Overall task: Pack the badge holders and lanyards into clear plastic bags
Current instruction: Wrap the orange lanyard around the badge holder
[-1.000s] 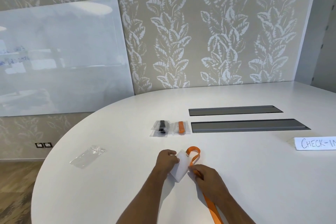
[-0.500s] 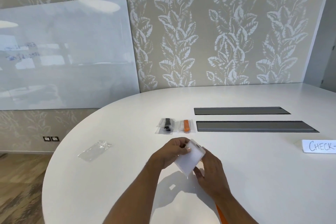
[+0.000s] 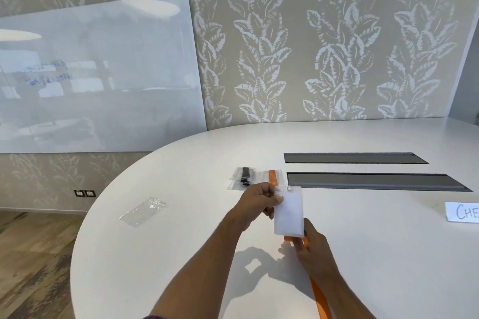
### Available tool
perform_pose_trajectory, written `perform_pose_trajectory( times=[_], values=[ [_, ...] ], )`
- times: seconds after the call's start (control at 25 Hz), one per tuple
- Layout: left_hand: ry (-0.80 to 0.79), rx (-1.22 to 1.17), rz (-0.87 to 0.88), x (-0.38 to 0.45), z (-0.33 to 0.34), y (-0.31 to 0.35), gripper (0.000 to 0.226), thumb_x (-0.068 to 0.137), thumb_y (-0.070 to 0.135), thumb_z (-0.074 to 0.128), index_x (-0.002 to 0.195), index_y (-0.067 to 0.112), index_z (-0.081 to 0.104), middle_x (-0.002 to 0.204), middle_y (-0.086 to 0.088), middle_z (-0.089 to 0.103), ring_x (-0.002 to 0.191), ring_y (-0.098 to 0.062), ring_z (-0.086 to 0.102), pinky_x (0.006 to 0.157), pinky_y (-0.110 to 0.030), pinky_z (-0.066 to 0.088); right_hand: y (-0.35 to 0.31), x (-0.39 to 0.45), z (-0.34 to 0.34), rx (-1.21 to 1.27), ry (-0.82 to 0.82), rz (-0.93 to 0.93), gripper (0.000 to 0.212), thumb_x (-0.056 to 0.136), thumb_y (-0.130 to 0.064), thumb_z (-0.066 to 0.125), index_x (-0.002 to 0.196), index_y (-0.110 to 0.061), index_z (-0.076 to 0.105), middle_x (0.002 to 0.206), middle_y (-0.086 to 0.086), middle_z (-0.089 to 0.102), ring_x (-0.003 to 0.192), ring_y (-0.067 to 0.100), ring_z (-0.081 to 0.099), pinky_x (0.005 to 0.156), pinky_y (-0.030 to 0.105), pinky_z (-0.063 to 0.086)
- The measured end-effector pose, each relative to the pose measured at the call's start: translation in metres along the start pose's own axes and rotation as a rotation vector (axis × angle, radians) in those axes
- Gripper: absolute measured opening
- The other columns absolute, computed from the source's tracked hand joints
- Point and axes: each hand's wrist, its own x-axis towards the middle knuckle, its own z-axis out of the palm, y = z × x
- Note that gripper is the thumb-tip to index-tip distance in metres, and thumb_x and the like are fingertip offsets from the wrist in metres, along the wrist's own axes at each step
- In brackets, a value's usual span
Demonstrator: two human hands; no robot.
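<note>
So both hands are up over the near middle of the white oval table point(image 3: 181, 254), working the same piece. The left hand point(image 3: 255, 206) pinches the frosted white plastic badge holder point(image 3: 288, 212) by its upper left edge, thumb on the front face, and holds it upright off the tabletop. The right hand point(image 3: 315, 248) sits just below the holder's bottom edge with its fingers curled round the orange fabric lanyard point(image 3: 320, 298), which shows as a short bit right under the holder and then trails toward the near edge of the table.

Further back, near the middle of the table, two packed clear plastic bags lie side by side: one with a black lanyard point(image 3: 242, 179), and one with an orange lanyard point(image 3: 272, 177) that's partly hidden behind the raised holder. An empty crinkly clear plastic bag point(image 3: 143, 211) lies flat toward the left edge, well apart from the hands.

Two long grey recessed panels point(image 3: 363, 180) run across the far right part of the table, and a white paper sign with handwritten letters point(image 3: 462, 212) sits at the right edge, cut off by the frame. A glossy whiteboard point(image 3: 96, 72) leans on the leaf-patterned wall behind.
</note>
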Motion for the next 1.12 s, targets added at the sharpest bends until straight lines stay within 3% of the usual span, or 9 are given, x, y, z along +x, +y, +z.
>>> perform_pose_trajectory(
  times=[0.2, 0.32, 0.4, 0.48, 0.6, 0.68, 0.8, 1.0, 1.12],
  values=[
    [0.121, -0.134, -0.016, 0.011, 0.001, -0.010, 0.013, 0.079, 0.021, 0.075, 0.084, 0.014, 0.065, 0.067, -0.004, 0.063, 0.053, -0.022, 0.053, 0.063, -0.034, 0.043, 0.003, 0.003, 0.003, -0.082, -0.047, 0.029, 0.034, 0.096, 0.001, 0.049, 0.094, -0.033, 0.047, 0.092, -0.012, 0.067, 0.088, 0.012, 0.066, 0.067, 0.010, 0.046],
    [0.048, -0.261, -0.099, 0.016, 0.004, -0.014, 0.010, 0.077, 0.023, 0.075, 0.086, 0.019, 0.072, 0.083, -0.008, 0.066, 0.071, -0.026, 0.055, 0.069, -0.035, 0.043, 0.000, 0.002, 0.005, -0.127, 0.003, 0.003, 0.017, 0.102, -0.025, 0.053, 0.108, -0.038, 0.044, 0.097, -0.022, 0.061, 0.087, 0.003, 0.062, 0.072, 0.017, 0.047],
    [-0.044, -0.350, -0.135, 0.018, 0.008, -0.017, 0.018, 0.081, 0.020, 0.073, 0.098, 0.015, 0.074, 0.096, -0.009, 0.067, 0.088, -0.029, 0.057, 0.084, -0.041, 0.043, 0.000, 0.001, 0.005, -0.216, 0.029, -0.051, 0.020, 0.103, -0.040, 0.048, 0.121, -0.032, 0.047, 0.087, -0.023, 0.058, 0.074, 0.006, 0.058, 0.067, 0.024, 0.048],
    [-0.088, -0.395, -0.132, 0.019, 0.012, -0.016, 0.024, 0.083, 0.018, 0.072, 0.106, 0.009, 0.070, 0.101, -0.011, 0.066, 0.093, -0.030, 0.057, 0.090, -0.045, 0.040, 0.001, -0.001, 0.006, -0.313, 0.054, -0.102, 0.025, 0.104, -0.040, 0.044, 0.114, -0.020, 0.055, 0.067, -0.022, 0.047, 0.058, 0.009, 0.049, 0.056, 0.022, 0.037],
    [0.066, -0.443, -0.103, 0.023, 0.015, -0.011, 0.010, 0.087, 0.013, 0.071, 0.096, 0.010, 0.066, 0.086, -0.007, 0.065, 0.071, -0.019, 0.059, 0.068, -0.030, 0.049, 0.000, -0.003, 0.005, -0.396, 0.102, -0.157, 0.038, 0.101, -0.045, 0.036, 0.101, -0.018, 0.062, 0.057, -0.019, 0.038, 0.051, 0.007, 0.041, 0.049, 0.018, 0.026],
    [0.280, -0.376, -0.088, 0.028, 0.014, -0.010, 0.004, 0.093, 0.007, 0.067, 0.093, 0.008, 0.063, 0.078, -0.007, 0.059, 0.061, -0.019, 0.049, 0.055, -0.025, 0.043, -0.002, -0.002, 0.005, -0.415, 0.094, -0.182, 0.042, 0.100, -0.050, 0.030, 0.099, -0.022, 0.061, 0.060, -0.017, 0.047, 0.055, 0.008, 0.044, 0.050, 0.021, 0.033],
    [0.488, -0.152, -0.020, 0.031, 0.007, -0.017, 0.009, 0.094, 0.007, 0.065, 0.098, -0.001, 0.062, 0.069, -0.006, 0.057, 0.056, -0.019, 0.047, 0.052, -0.026, 0.044, -0.002, -0.004, 0.003, -0.357, 0.041, -0.148, 0.042, 0.100, -0.054, 0.028, 0.096, -0.027, 0.060, 0.078, -0.014, 0.067, 0.069, 0.013, 0.058, 0.063, 0.029, 0.048],
    [0.636, 0.168, 0.065, 0.029, 0.000, -0.028, 0.012, 0.096, 0.015, 0.063, 0.092, 0.004, 0.063, 0.078, -0.011, 0.065, 0.068, -0.022, 0.053, 0.066, -0.034, 0.048, -0.007, -0.010, 0.003, -0.308, 0.040, -0.210, 0.040, 0.099, -0.059, 0.034, 0.075, -0.030, 0.047, 0.056, -0.018, 0.048, 0.050, 0.003, 0.050, 0.054, 0.008, 0.035],
    [0.712, 0.338, 0.066, 0.027, -0.006, -0.032, 0.009, 0.098, 0.022, 0.061, 0.101, 0.014, 0.064, 0.094, 0.000, 0.069, 0.083, -0.019, 0.062, 0.068, -0.023, 0.050, -0.003, -0.011, 0.003, -0.273, 0.040, -0.238, 0.047, 0.097, -0.061, 0.034, 0.074, -0.025, 0.054, 0.058, -0.015, 0.054, 0.051, 0.005, 0.051, 0.054, 0.007, 0.036]
  ],
)
